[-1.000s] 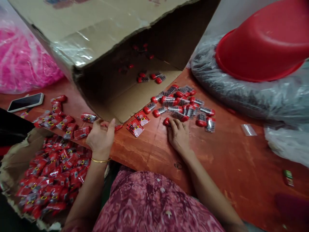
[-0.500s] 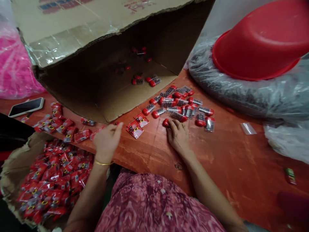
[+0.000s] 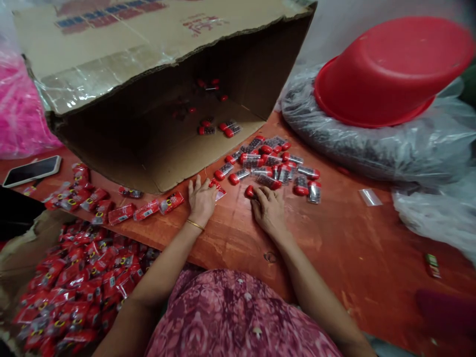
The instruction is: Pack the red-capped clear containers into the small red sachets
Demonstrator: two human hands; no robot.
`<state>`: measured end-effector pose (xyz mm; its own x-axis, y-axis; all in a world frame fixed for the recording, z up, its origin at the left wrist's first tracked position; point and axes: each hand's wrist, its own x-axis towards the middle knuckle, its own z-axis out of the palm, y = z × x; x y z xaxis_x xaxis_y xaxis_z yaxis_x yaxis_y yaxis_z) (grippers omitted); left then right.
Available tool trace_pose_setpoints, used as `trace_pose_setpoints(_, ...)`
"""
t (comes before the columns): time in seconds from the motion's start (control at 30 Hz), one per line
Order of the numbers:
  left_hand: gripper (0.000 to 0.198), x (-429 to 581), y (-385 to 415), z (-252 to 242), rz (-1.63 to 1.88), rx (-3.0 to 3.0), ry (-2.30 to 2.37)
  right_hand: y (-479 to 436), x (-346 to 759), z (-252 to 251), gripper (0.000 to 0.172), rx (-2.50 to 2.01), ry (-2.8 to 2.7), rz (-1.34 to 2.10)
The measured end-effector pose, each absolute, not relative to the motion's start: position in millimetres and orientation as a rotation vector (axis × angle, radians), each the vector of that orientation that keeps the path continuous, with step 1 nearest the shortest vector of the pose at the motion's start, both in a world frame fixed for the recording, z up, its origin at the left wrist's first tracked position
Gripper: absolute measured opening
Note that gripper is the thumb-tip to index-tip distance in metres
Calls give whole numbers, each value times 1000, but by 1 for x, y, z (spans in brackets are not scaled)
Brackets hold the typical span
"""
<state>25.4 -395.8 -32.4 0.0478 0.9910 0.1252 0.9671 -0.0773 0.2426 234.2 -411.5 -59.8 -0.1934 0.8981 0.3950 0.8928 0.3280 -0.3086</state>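
My left hand point(image 3: 203, 202) lies palm down on the table with its fingers apart, covering part of the small red printed cards point(image 3: 218, 189). To its left runs a row of red-labelled packets point(image 3: 147, 210), the closest one point(image 3: 171, 202) just beside the wrist. My right hand point(image 3: 269, 210) has its fingertips closed on a small red-capped container point(image 3: 250, 191), whose body is mostly hidden by the fingers. Just beyond that hand is a loose pile of clear containers with red caps point(image 3: 273, 159) and dark contents.
A large cardboard box point(image 3: 111, 64) lies on its side, more containers inside. Below the table's left edge, a carton holds many red packets point(image 3: 74, 287). A phone point(image 3: 31, 171) lies at left. A red tub point(image 3: 375, 74) sits on a plastic bag point(image 3: 334, 144) at right.
My left hand has moved right, from the packet row onto the red cards. A packet now shows at the row's right end. My right hand stays on the same container; the view has shifted slightly.
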Motion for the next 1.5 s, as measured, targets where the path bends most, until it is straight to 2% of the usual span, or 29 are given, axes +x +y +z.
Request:
trace_pose_setpoints(0.13, 31, 25, -396, -25, 473, 2205, 2068, -415, 235, -54, 33, -1571, -2027, 30)
trace_pose_setpoints(0.23, 32, 27, -401, -10, 659, 2187, 2095, -421, 228, -39, 33, -1540, -1853, 110)
trace_pose_setpoints(0.43, 28, 49, -423, 21, 928, 2220, 1874, -427, 184, -13, 34, -1201, -1360, 1051)
trace_pose_setpoints(0.53, 30, 53, -431, 25, 1030, 2097, 1784, -426, 172, -13, 28, -1134, -1166, 1188)
trace_pose_setpoints(0.6, 39, 50, -435, 24, 1069, 1854, 1781, -427, 172, -15, 31, -1164, -1126, 1148)
trace_pose_setpoints(0.77, 47, 49, -450, 13, 821, 1042, 1435, -437, 177, -20, 36, -1267, -1149, 992)
trace_pose_setpoints(0.9, 40, 61, -454, 8, 1022, 694, 1295, -446, 171, -24, 27, -1228, -1211, 1024)
trace_pose_setpoints(1.0, 38, 66, -450, 12, 1116, 585, 1288, -450, 171, -25, 29, -1210, -1284, 1076)
trace_pose_setpoints(1.1, 37, 67, -444, 18, 1122, 521, 1265, -446, 185, -24, 39, -1271, -1464, 975)
trace_pose_setpoints(1.2, 36, 64, -439, 22, 1112, 431, 1254, -432, 216, -24, 35, -1405, -1744, 608)
trace_pose_setpoints(1.33, 31, 59, -435, 19, 1082, 351, 1234, -409, 254, -35, 45, -1620, -2106, 188)
trace_pose_setpoints(1.43, 28, 58, -433, 16, 1049, 280, 1178, -404, 262, -43, 35, -1598, -2199, 185)
trace_pose_setpoints(1.5, 29, 59, -433, 15, 1034, 257, 1157, -412, 260, -42, 34, -1533, -2089, 313)
